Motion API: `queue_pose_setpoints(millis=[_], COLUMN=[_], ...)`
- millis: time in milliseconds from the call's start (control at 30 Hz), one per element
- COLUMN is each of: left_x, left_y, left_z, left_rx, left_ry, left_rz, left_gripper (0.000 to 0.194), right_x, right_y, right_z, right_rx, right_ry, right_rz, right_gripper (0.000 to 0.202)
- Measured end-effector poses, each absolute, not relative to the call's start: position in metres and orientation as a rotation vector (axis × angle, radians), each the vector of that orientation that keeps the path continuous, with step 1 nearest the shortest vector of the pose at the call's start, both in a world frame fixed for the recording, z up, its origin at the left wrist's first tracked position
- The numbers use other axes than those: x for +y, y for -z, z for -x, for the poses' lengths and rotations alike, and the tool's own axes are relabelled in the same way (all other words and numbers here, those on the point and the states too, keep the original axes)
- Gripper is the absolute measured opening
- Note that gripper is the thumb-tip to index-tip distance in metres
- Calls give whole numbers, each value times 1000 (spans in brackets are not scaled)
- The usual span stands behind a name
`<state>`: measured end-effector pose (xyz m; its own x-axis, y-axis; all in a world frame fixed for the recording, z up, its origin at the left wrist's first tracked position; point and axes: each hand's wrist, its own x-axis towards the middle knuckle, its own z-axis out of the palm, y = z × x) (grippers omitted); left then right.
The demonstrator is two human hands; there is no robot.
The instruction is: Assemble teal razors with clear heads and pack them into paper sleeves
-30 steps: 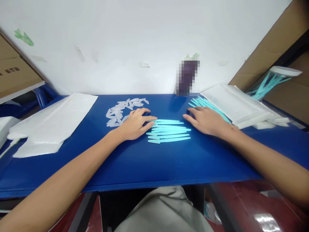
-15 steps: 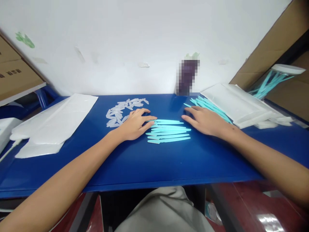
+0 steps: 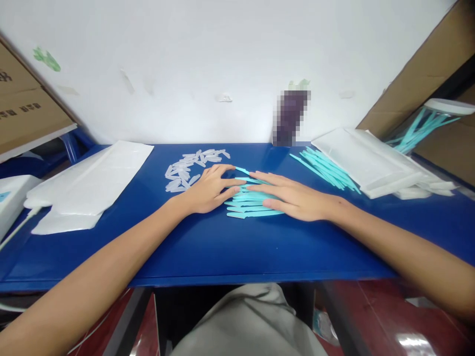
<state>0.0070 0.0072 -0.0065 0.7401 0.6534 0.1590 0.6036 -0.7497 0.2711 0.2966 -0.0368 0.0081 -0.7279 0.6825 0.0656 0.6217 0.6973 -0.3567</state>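
Several turquoise eyebrow razors [image 3: 252, 202] lie side by side in a row on the blue table. My left hand [image 3: 208, 190] rests at their left ends, fingers spread, thumb and index touching the handles. My right hand [image 3: 293, 195] lies across their right ends with its fingers stretched out, hiding part of them. At the top of the row, one razor [image 3: 242, 170] spans from my left fingertips to my right ones. Small translucent white blade caps [image 3: 180, 170] are scattered beyond my left hand. Another loose pile of turquoise razors [image 3: 326, 168] is behind my right hand.
White plastic bags [image 3: 100, 183] lie on the left of the blue table [image 3: 222, 252], and more white bags [image 3: 371, 158] on the right. A clear jar [image 3: 426, 128] holding turquoise sticks stands at the far right. Cardboard [image 3: 25, 99] and a white wall border the table.
My right hand has moved left and down from the loose pile onto the row. Another razor now lies at the top of the row. My left hand stays almost in place.
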Motion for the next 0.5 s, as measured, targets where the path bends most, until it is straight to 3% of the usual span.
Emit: queue_pose_setpoints(millis=[233, 500], left_x=[6, 6], left_y=[7, 4], left_z=[-6, -7], left_rx=[1068, 1132], left_ry=[-362, -448], left_rz=[-2705, -2855], left_gripper=[60, 52], right_x=[-36, -31], right_y=[0, -3], right_z=[-306, -313], right_rx=[-2694, -2573], right_ry=[-407, -213], right_rz=[1132, 1203], right_gripper=[68, 63])
